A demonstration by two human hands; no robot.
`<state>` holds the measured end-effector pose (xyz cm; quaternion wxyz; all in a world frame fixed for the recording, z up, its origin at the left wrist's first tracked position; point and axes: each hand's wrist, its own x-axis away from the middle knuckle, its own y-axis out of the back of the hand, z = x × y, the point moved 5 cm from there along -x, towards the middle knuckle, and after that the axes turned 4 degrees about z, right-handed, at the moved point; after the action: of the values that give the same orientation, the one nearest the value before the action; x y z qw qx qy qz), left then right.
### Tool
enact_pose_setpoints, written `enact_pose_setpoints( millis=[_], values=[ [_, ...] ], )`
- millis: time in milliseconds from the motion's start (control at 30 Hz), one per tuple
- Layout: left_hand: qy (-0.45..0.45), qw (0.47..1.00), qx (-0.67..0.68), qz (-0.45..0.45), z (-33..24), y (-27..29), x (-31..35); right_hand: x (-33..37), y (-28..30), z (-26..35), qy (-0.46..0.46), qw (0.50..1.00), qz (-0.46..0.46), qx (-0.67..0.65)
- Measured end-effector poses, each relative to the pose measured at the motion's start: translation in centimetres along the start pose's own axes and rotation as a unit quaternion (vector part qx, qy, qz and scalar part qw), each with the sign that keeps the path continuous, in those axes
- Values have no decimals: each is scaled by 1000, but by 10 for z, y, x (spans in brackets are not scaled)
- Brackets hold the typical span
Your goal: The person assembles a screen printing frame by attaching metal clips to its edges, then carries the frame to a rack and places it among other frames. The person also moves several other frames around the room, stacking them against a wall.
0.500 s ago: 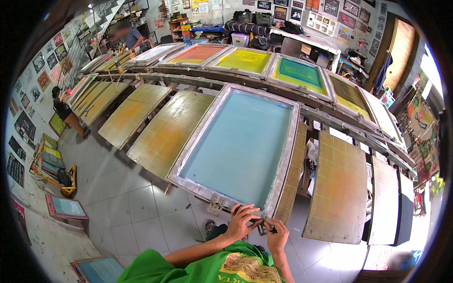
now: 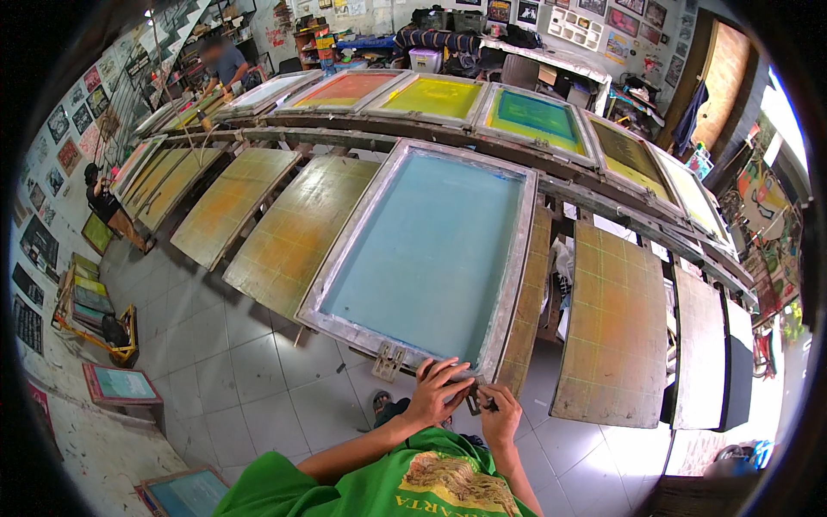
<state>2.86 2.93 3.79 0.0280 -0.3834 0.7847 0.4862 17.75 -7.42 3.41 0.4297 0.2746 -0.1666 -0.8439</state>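
A large screen-printing frame (image 2: pixel 508 289) with a pale blue mesh (image 2: pixel 422 250) lies in front of me, over a board on the long rack. Two slotted metal brackets sit on its near edge, one left bracket (image 2: pixel 388 362) and one right bracket (image 2: pixel 474 401) at the near right corner. My left hand (image 2: pixel 438 395) is closed over the near edge beside the right bracket, fingers on top and thumb hidden. Against that bracket, my right hand (image 2: pixel 500 418) is closed in a pinch. A small dark thing shows at its fingertips, too small to name.
Yellow-brown printing boards (image 2: pixel 612 323) line both sides of the frame. Behind them, coloured screens (image 2: pixel 431 99) rest along the rack's far side. One person (image 2: pixel 224 67) works at the far left; another person (image 2: pixel 116 207) stands along the left side. Framed screens (image 2: pixel 121 383) lean at the left.
The whole view has shifted slightly, so the rack and frame appear a little higher and further left. Both hands stay at the right bracket, the right fingers turned slightly.
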Motion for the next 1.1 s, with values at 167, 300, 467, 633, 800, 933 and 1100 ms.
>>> enact_pose_setpoints(
  millis=[167,300,467,633,800,933,1100],
  values=[
    [39,997,34,-50,4,-11,-2,-4,4,0,9,1000,7,-26],
    [96,992,36,-77,2,-17,-4,-9,14,15,-2,1000,-3,20],
    [57,997,0,-60,-4,-18,-3,-2,10,-6,9,1000,12,1],
    [4,1000,-15,-17,-4,-5,2,-4,13,2,-13,999,34,-7],
    [26,998,22,-47,0,-11,1,-7,12,9,-9,1000,7,-8],
    [83,994,16,-75,-7,-17,-6,-4,10,6,-8,999,-25,29],
    [75,995,12,-71,-4,-18,-3,-1,8,-2,-25,1000,5,-15]
  ],
)
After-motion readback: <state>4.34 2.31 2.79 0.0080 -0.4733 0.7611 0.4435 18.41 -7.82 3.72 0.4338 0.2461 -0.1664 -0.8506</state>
